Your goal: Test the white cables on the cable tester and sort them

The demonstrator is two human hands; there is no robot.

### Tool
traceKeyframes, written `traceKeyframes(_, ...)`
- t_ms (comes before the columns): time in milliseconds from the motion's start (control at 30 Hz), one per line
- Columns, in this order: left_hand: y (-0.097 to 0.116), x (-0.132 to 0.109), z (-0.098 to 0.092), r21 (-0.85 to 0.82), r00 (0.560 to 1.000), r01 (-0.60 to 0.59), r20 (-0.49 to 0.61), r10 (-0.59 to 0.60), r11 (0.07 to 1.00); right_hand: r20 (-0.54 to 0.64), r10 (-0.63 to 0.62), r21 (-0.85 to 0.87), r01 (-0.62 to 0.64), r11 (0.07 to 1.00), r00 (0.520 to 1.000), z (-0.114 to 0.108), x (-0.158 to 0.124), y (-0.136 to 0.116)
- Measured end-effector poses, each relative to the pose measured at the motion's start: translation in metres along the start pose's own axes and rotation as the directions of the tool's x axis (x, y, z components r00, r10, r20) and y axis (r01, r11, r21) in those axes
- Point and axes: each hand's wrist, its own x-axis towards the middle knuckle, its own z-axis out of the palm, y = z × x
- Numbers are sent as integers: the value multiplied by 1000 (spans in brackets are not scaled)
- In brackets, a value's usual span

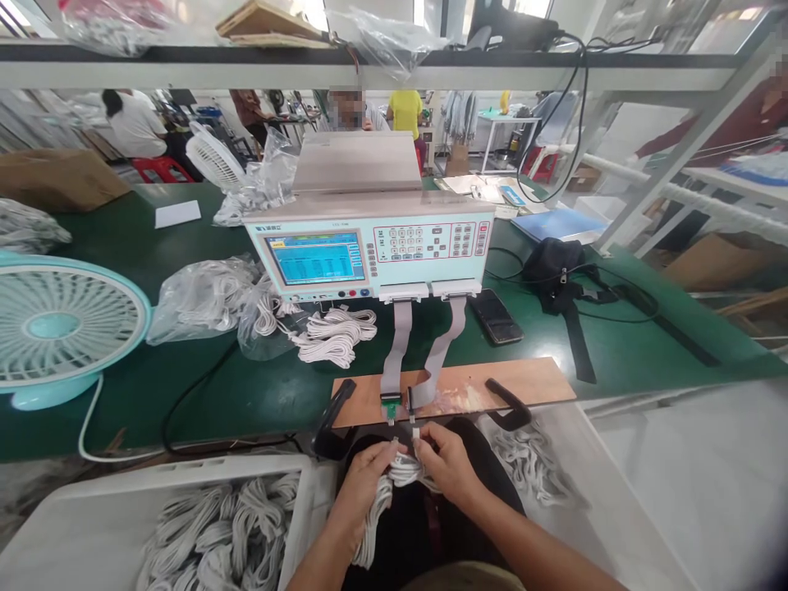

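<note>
The coiled white cable (401,472) sits in both hands, just below the wooden board (523,382). The left hand (363,480) closes its fingers around the coil; the right hand (448,464) pinches near a plug end. Judged light, limp, prone to unravel: grip at the plugs

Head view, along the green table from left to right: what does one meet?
Turquoise fan → plastic bag of white cables → cable tester with screen → black phone → black pouch.
</note>
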Motion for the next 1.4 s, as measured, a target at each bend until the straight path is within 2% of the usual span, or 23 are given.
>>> traceKeyframes(67, 1, 0, -2, -32, 998, 41, 50, -40, 999, 5, -13, 24, 12, 1000, 1000, 0, 2, -2)
traceKeyframes(133, 2, -1, -2, -10, 997, 25, 70, -24, 1000, 10, -40, 7, 39, 999, 999, -1, 3, -4)
traceKeyframes(233, 2, 0, 1, 80, 998, -59, 23, 58, 995, -1, -67, 2, 67, 998, 998, -3, 4, -3)
traceKeyframes(367, 4, 4, 0, 155, 987, -158, -13, 162, 975, -8, -63, 94, 64, 994, 998, -1, 4, 2)
traceKeyframes(467, 7, 5, -5, 219, 958, -287, 66, 279, 933, 31, 40, 259, -46, 965, 999, 4, 5, 1)
traceKeyframes(533, 9, 4, -8, 244, 944, -329, 112, 310, 912, 81, 150, 417, -171, 893, 985, 6, 5, -3)
traceKeyframes(600, 11, 4, -9, 249, 940, -342, 112, 323, 906, 112, 239, 530, -261, 807, 965, 8, 6, -8)
traceKeyframes(667, 11, 5, -8, 244, 936, -351, 85, 341, 904, 106, 280, 573, -289, 767, 954, 9, 7, -13)
traceKeyframes(933, 9, 13, -4, 289, 929, -349, -19, 370, 891, 105, 264, 563, -276, 779, 959, 8, 9, -12)
traceKeyframes(1033, 6, 15, -2, 228, 929, -351, -33, 367, 908, 116, 262, 569, -280, 773, 958, 8, 9, -13)
traceKeyframes(1167, 1, 16, 4, 125, 915, -366, -135, 381, 922, 132, 271, 585, -295, 755, 954, 8, 8, -14)
traceKeyframes(1400, -8, 18, 11, 25, 910, -393, -134, 392, 919, 169, 257, 592, -306, 746, 952, 8, 9, -11)
